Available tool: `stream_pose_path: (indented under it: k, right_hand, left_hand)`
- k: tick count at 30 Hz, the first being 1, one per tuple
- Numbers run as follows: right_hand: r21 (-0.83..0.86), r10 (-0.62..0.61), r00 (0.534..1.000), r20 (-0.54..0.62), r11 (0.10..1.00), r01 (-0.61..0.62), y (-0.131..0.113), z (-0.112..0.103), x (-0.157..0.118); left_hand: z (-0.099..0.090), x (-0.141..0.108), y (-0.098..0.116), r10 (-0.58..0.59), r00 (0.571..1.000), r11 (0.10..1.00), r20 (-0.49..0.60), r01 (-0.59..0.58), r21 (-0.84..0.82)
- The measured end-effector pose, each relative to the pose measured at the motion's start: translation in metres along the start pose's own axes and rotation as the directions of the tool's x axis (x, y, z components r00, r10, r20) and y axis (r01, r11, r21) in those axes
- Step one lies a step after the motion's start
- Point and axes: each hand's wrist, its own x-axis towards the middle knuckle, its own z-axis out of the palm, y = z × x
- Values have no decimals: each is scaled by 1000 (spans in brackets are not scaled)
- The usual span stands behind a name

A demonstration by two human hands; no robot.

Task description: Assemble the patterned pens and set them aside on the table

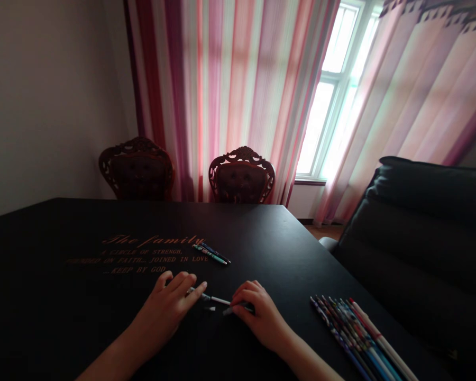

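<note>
Hiding both pen (218, 300) ends, hands (162, 311) (259, 316)

Slim pen (218, 300) lying near level, thin white shaft showing mid-length; dark end (195, 291) close by the left hand (164, 304), far end pinched in the right hand (259, 312). Small white piece (210, 308) just below shaft, not touching it
</note>
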Motion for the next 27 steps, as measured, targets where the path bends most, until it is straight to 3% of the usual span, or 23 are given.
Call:
stream_pose_path:
  k: [7,12,18,22,27]
  right_hand:
    - [-8,4,999,-55,1000,-5,0,-3,1]
    - [-30,-100,994,36,994,101,-17,-3,-1]
    - [-52,-171,968,184,982,184,-34,4,-5]
    - [-51,-156,977,144,985,165,-30,4,-5]
    - [-54,-81,997,11,995,82,-22,1,-4]
  left_hand:
    - [-10,3,-4,-194,954,970,227,221,-99]
    - [0,0,4,-151,969,952,194,195,-235]
    - [10,0,19,-177,947,912,267,260,-318]
    - [9,0,17,-212,938,902,274,296,-314]
    - [8,-2,12,-233,944,909,233,296,-292]
